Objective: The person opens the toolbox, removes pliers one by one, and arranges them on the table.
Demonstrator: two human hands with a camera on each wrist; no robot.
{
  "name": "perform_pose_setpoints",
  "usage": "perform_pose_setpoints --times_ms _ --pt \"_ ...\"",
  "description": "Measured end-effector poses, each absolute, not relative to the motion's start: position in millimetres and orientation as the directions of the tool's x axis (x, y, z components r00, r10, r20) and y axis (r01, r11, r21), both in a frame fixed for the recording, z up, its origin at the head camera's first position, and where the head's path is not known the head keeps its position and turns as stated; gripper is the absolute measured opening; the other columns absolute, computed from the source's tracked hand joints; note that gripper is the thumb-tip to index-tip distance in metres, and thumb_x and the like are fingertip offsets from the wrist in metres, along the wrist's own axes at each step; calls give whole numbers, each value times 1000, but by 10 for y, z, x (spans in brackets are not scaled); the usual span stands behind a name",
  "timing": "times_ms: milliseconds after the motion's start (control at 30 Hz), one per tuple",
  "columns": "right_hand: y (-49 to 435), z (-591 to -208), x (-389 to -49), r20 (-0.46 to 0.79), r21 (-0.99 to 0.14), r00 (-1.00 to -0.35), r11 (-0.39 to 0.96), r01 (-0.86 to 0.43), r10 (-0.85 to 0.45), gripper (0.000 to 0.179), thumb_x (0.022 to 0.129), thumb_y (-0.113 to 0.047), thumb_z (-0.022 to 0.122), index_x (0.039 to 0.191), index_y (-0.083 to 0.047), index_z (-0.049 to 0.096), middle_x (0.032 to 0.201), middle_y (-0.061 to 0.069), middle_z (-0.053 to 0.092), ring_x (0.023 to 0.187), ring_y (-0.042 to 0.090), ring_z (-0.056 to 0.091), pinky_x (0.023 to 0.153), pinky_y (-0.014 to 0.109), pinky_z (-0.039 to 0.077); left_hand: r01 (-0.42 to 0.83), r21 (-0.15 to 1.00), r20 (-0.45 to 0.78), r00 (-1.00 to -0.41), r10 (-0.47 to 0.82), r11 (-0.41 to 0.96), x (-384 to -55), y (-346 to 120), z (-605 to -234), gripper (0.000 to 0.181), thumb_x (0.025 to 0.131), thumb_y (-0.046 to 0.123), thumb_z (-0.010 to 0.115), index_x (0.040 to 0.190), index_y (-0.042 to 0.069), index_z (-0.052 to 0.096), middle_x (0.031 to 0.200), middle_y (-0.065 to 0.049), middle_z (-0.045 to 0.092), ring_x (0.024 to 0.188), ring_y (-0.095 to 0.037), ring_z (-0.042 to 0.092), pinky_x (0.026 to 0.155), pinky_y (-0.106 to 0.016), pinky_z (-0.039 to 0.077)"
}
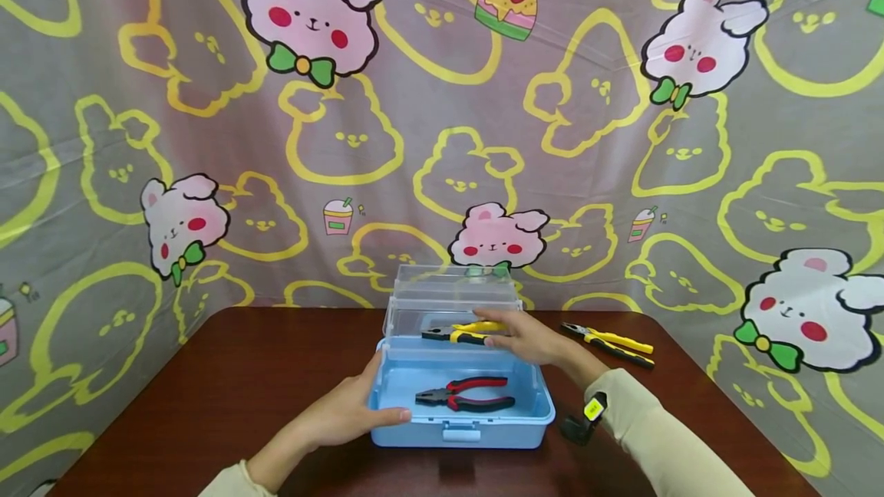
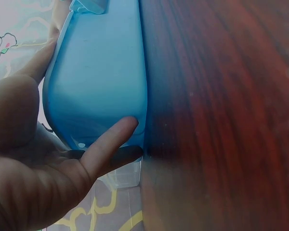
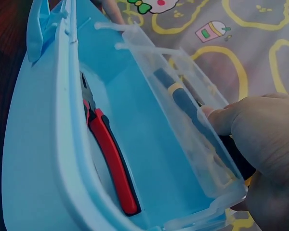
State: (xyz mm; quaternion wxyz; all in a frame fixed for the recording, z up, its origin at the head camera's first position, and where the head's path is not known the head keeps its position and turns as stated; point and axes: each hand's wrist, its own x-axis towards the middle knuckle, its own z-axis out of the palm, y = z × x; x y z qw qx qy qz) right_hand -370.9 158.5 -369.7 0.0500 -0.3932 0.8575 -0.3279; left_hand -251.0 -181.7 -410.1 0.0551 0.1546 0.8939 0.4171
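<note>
A light blue toolbox (image 1: 493, 436) stands with its clear lid (image 1: 452, 282) raised and a see-through tray (image 3: 156, 77) swung up at the back. My left hand (image 1: 345, 409) grips the box's left side, its thumb at the front corner. Over the tray, my right hand (image 1: 528, 336) holds yellow-and-black pliers (image 1: 449, 334) by the handles; the fingers hide part of them. Red-and-black combination pliers (image 1: 452, 397) lie in the bottom of the box, jaws to the left.
Another pair of yellow-and-black pliers (image 1: 615, 345) lies on the dark wooden table (image 1: 276, 359), right of the box. A latch (image 1: 461, 433) is on the box front. Behind the table hangs a patterned cloth (image 1: 414, 198).
</note>
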Motion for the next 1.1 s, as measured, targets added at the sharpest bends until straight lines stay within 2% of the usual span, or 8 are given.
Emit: perform_pose_setpoints --times_ms 367,633,900,1100 --pt "1719 -3546 -3637 225 -561 -672 471 -681 -705 53 106 -14 61 155 0 45 152 18 50 139 37 46 104 54 46 252 758 52 -943 330 602 -2527 -1817 -4101 120 87 52 81 165 2 6 150 -29 45 126 -34 54 102 -60 44" --pt "1929 -3538 -3617 284 -494 -666 490 -718 -690 48 104 -13 64 149 0 53 146 16 57 133 40 50 104 61 43 272 767 68 -935 348 581 -2513 -1816 -4101 119 88 51 81 165 1 5 151 -31 43 128 -35 53 103 -60 43" --pt "2179 -3510 -3553 283 -525 -706 512 -680 -649 47 102 -11 66 147 0 56 145 15 57 138 42 45 110 63 34 273 777 67 -932 356 567 -2506 -1808 -4118 118 88 50 81 165 1 5 149 -29 46 125 -33 55 101 -59 45" --pt "2367 -3512 -3532 305 -527 -725 525 -669 -617 44 102 -11 66 144 -1 59 142 13 60 128 39 53 105 61 41 288 761 84 -932 353 581 -2512 -1823 -4120 118 88 50 81 165 1 5 150 -30 45 126 -34 54 102 -60 45"
